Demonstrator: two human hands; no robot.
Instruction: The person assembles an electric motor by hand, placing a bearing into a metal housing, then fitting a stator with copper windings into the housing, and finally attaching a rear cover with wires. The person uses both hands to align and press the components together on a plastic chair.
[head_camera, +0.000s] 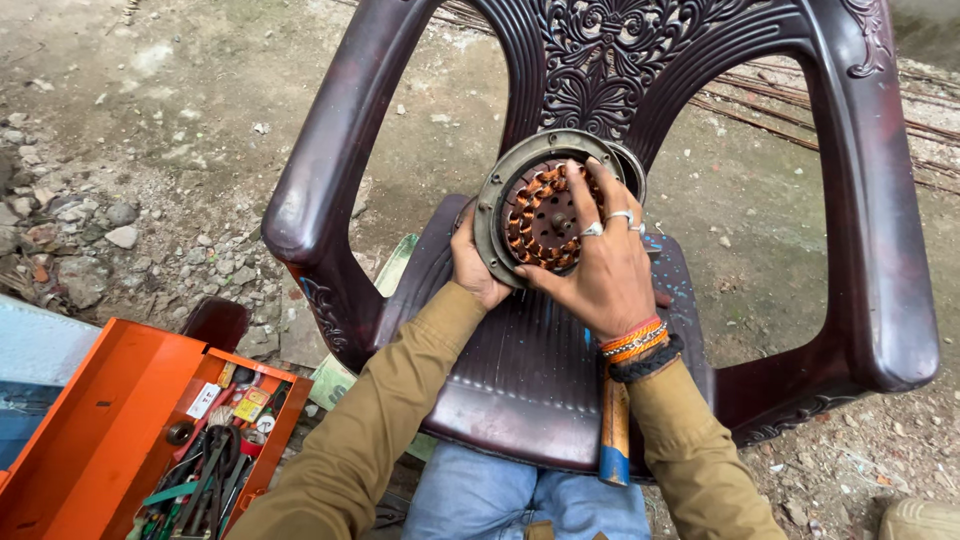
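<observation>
A: Copper windings, orange-brown, show in the round motor part (540, 212) propped on edge on the seat of the dark plastic chair (530, 370), leaning toward the carved backrest. The open face is bare, with no cover over the coils; a second metal ring (632, 168) peeks out just behind its right rim.

B: And the hands?

A: The left hand (476, 268) cups the lower left rim from behind, its grip closed on the metal ring of the housing. The right hand (600, 255) lies across the front, fingers (585, 185) spread and curled over the coils and the upper rim, wrist bent down, so it too has hold of the part. Both sleeves come up from the chair's front edge.

B: How far along does it look?

A: I'd judge the housing is opened and the windings exposed; whatever else remains I cannot tell.

B: Anything around the chair?

A: A wooden handle with a blue end (614, 430) lies on the seat's front edge, and an orange toolbox (110, 440) stands open on the ground to the chair's left, beside rubble
</observation>
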